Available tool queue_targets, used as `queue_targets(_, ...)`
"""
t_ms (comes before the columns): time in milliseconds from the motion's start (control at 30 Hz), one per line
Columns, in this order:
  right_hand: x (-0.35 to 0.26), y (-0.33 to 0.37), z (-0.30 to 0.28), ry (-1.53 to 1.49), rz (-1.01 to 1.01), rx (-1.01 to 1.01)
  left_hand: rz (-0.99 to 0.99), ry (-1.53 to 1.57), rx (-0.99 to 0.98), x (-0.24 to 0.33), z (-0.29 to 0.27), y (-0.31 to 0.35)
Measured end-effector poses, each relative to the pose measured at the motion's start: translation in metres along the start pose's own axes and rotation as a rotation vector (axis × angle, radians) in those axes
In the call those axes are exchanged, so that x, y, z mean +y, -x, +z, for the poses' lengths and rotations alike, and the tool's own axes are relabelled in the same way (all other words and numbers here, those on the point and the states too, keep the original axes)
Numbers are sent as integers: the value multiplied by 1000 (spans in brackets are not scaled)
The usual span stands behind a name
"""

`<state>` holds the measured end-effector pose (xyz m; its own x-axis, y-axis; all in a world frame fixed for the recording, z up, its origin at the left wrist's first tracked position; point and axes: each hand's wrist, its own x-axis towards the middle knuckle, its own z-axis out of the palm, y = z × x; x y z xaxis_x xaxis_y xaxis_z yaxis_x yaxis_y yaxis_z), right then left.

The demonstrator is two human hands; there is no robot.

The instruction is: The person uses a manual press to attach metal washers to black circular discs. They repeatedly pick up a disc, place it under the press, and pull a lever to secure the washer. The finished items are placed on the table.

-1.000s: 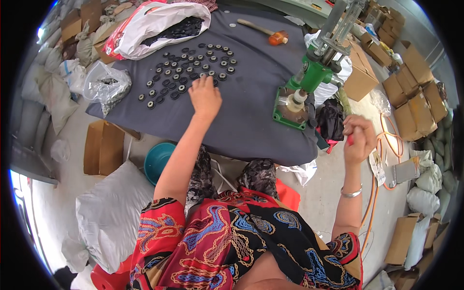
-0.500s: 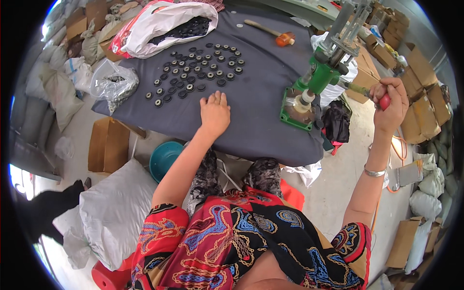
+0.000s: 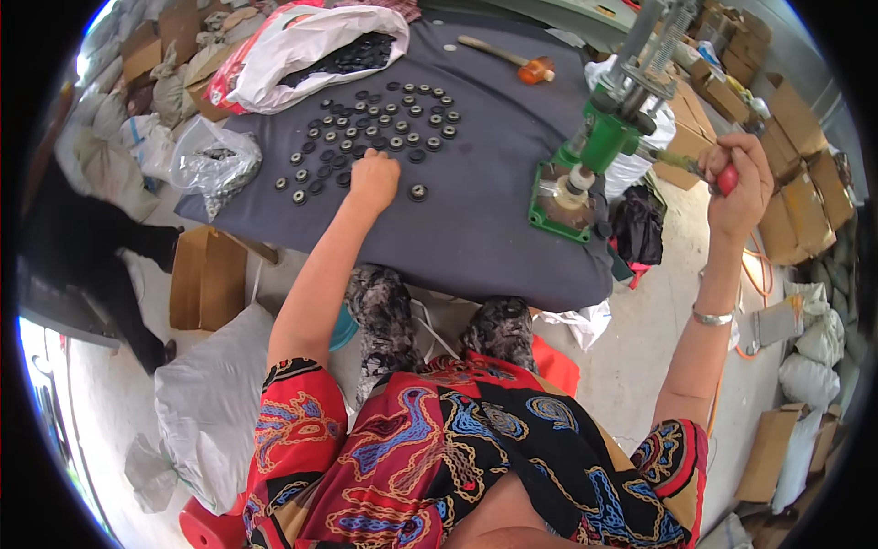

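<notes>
My left hand (image 3: 374, 182) rests at the near edge of a spread of small round black pieces (image 3: 396, 144), many with pale metal rings in their middles. Its fingers are curled down and pressed together; what lies beneath them is hidden. One ringed piece (image 3: 418, 192) lies apart from the others, to the right of this hand. Off to the right, my right hand (image 3: 743, 192) is wrapped round the red knob (image 3: 727, 179) on the lever of a green hand press (image 3: 599, 137). The press stands on the table's right side, its base plate (image 3: 560, 203) facing up.
A white bag of black pieces (image 3: 302, 69) and a clear bag of small metal parts (image 3: 219, 165) lie on the grey-covered table (image 3: 485, 238). An orange-headed mallet (image 3: 535, 70) lies at the back. Cardboard boxes and sacks surround the table. A person in dark clothing (image 3: 87, 238) is at the left.
My left hand has moved left and away from me, uncovering the lone ringed piece. My right hand stays on the knob, slightly higher. The person at the left has come further into view.
</notes>
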<state>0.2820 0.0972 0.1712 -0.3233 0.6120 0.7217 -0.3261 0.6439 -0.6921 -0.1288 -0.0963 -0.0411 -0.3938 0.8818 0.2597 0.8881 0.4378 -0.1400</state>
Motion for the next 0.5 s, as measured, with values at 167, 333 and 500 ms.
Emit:
queue_targets(167,11,2,-28,-32,12,9,-71,142,60,13,3,-5)
queue_targets(333,14,0,-24,-77,-38,-53,-238,690,326,18,3,28)
queue_targets(500,15,1,-18,-89,-39,-25,-195,465,399,13,5,55)
